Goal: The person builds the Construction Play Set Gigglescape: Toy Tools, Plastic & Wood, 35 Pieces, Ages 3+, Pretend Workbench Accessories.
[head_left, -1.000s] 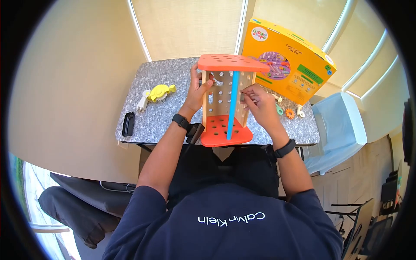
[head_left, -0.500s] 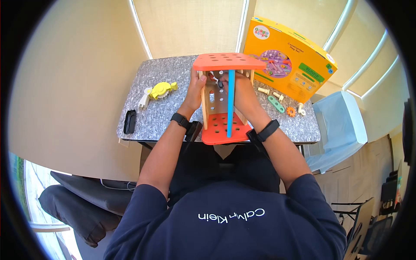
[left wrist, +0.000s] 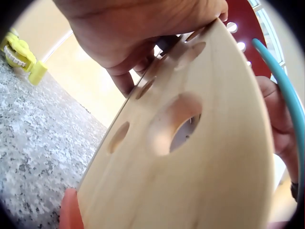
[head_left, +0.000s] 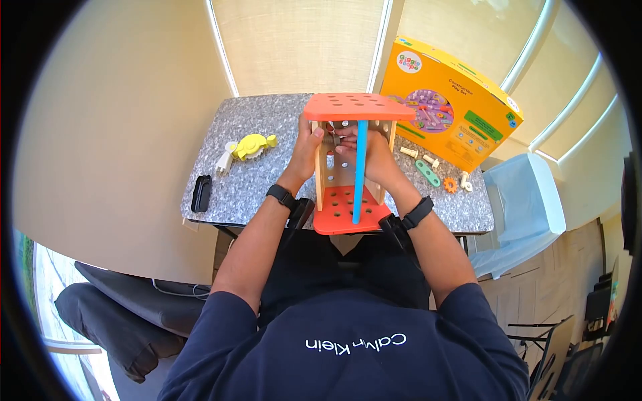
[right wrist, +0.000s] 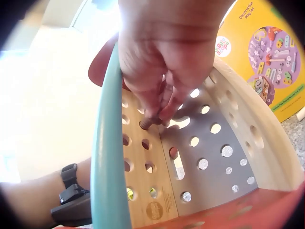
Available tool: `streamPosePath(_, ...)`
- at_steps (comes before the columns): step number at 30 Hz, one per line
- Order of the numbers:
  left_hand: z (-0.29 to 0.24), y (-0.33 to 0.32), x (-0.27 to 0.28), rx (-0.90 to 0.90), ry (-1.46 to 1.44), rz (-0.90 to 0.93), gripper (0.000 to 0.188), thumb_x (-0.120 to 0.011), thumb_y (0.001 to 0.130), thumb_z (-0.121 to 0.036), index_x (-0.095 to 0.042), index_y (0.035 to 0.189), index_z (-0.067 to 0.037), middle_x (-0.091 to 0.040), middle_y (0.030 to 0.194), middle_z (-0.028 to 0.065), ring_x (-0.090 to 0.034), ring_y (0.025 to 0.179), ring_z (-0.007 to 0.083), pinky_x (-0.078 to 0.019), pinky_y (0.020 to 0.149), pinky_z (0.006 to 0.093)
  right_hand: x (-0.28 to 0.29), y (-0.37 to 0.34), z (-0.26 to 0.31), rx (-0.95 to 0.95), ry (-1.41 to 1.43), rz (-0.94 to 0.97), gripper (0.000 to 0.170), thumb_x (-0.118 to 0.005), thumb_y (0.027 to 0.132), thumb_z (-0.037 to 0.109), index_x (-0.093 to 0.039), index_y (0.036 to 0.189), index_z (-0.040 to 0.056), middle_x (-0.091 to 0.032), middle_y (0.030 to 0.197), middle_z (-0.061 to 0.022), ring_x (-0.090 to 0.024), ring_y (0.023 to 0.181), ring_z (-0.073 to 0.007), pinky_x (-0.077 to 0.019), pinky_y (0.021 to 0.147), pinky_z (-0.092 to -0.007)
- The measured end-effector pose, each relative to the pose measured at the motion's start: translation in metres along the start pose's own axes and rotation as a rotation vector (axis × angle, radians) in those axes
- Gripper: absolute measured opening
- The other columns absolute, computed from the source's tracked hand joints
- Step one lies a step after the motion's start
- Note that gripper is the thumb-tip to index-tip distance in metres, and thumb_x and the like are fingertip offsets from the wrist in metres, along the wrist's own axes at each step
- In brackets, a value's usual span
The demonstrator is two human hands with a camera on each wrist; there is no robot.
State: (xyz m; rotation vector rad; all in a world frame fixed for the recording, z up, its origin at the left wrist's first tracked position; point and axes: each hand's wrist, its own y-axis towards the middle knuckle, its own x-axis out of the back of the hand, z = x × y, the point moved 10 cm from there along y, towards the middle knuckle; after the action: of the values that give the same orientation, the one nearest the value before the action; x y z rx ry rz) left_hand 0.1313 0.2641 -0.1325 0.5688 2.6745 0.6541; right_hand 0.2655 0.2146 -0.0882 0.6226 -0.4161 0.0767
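Note:
A toy wooden toolbox stands on end, with red perforated end panels and a blue rod along its open side. My left hand grips its left side panel near the top, thumb at the front edge and fingers behind. My right hand reaches inside past the rod. Its fingertips pinch a small dark nut against the inner face of that panel. A threaded bolt end pokes out there, partly hidden by the fingers.
A yellow play-set box stands at the back right. Before it lie cream bolts, a green perforated strip and an orange gear. To the left are a yellow and white toy piece and a black tray.
My right hand has moved from the toolbox's right side into its interior, fingertips now at the left panel. The left hand keeps its grip while the toolbox shifts slightly.

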Motion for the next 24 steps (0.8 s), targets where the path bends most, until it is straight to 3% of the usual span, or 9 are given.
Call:
streamPosePath(7,0.000,-0.002,-0.002,0.021,-0.029,0.011,0.072,-0.054,0.103,-0.049,-0.027,0.155,-0.006,-0.046,0.145,0.0131,-0.046,0.132,0.0206,-0.0391,0.112,0.0384,-0.017,0.002,-0.034,-0.317,0.269,0.041,0.026,-0.065,0.103,0.021,-0.068,0.112,-0.0035,-0.071,0.083,-0.0090,-0.070,0.070,-0.0137,-0.0577,0.064,-0.0280)
streamPosePath(9,0.000,-0.002,-0.003,0.011,-0.031,0.017,0.074,-0.055,0.103,-0.050,-0.026,0.155,-0.006,-0.046,0.145,0.0132,-0.046,0.132,0.0208,-0.0390,0.112,0.0385,-0.024,0.001,-0.038,-0.409,0.337,0.084,0.031,-0.061,0.107,0.027,-0.066,0.105,-0.0041,-0.070,0.080,-0.0077,-0.070,0.070,-0.0135,-0.0577,0.065,-0.0273)
streamPosePath(11,0.005,-0.003,-0.001,0.002,-0.033,0.024,0.075,-0.055,0.103,-0.051,-0.025,0.156,-0.006,-0.047,0.144,0.0132,-0.046,0.132,0.0209,-0.0388,0.112,0.0385,-0.034,-0.005,-0.053,-0.590,0.303,0.182,0.051,-0.050,0.110,0.047,-0.066,0.102,-0.0010,-0.065,0.071,-0.0058,-0.066,0.060,-0.0125,-0.0537,0.056,-0.0259)
streamPosePath(14,0.007,-0.001,0.001,-0.015,-0.025,0.049,0.077,-0.055,0.102,-0.052,-0.025,0.157,-0.007,-0.047,0.144,0.0133,-0.046,0.132,0.0214,-0.0390,0.112,0.0388,-0.033,-0.005,-0.045,-0.597,0.294,0.127,0.059,-0.047,0.108,0.056,-0.065,0.107,0.0000,-0.063,0.067,-0.0057,-0.064,0.056,-0.0126,-0.0516,0.051,-0.0259)
streamPosePath(16,0.001,-0.002,0.000,-0.045,0.049,0.033,0.067,-0.052,0.102,-0.053,-0.030,0.150,-0.013,-0.052,0.123,0.0099,-0.059,0.105,0.0216,-0.0524,0.084,0.0362,-0.029,-0.003,-0.043,-0.569,0.272,0.107,0.060,-0.047,0.108,0.057,-0.064,0.109,-0.0001,-0.062,0.066,-0.0055,-0.063,0.054,-0.0129,-0.0511,0.050,-0.0262)
streamPosePath(18,-0.004,-0.006,-0.006,-0.022,0.003,0.028,0.068,-0.053,0.101,-0.053,-0.030,0.151,-0.013,-0.052,0.123,0.0097,-0.059,0.106,0.0217,-0.0525,0.084,0.0365,-0.023,-0.005,-0.041,-0.543,0.243,0.091,0.061,-0.047,0.107,0.059,-0.064,0.110,-0.0002,-0.061,0.064,-0.0052,-0.062,0.053,-0.0133,-0.0506,0.049,-0.0266)
streamPosePath(20,-0.004,-0.005,-0.007,-0.012,-0.033,0.020,0.069,-0.054,0.101,-0.054,-0.030,0.151,-0.013,-0.052,0.124,0.0095,-0.059,0.107,0.0218,-0.0526,0.084,0.0367,-0.023,-0.007,-0.043,-0.555,0.298,0.074,0.046,-0.050,0.109,0.044,-0.057,0.121,-0.0008,-0.064,0.079,-0.0081,-0.065,0.064,-0.0165,-0.0513,0.054,-0.0304)
streamPosePath(22,-0.004,-0.005,-0.005,-0.042,-0.060,0.028,0.075,-0.058,0.101,-0.052,-0.029,0.155,-0.009,-0.051,0.125,0.0084,-0.051,0.114,0.0163,-0.0474,0.095,0.0339,-0.026,-0.002,-0.042,-0.472,0.289,0.070,0.041,-0.051,0.109,0.038,-0.053,0.124,-0.0002,-0.064,0.087,-0.0090,-0.066,0.072,-0.0172,-0.0519,0.058,-0.0307)
streamPosePath(24,-0.001,-0.006,-0.005,-0.030,-0.084,0.014,0.075,-0.058,0.101,-0.052,-0.029,0.155,-0.009,-0.051,0.124,0.0080,-0.051,0.113,0.0164,-0.0478,0.095,0.0341,-0.026,0.000,-0.042,-0.393,0.280,0.063,0.038,-0.051,0.108,0.033,-0.050,0.127,0.0005,-0.064,0.095,-0.0099,-0.067,0.080,-0.0180,-0.0525,0.063,-0.0311)
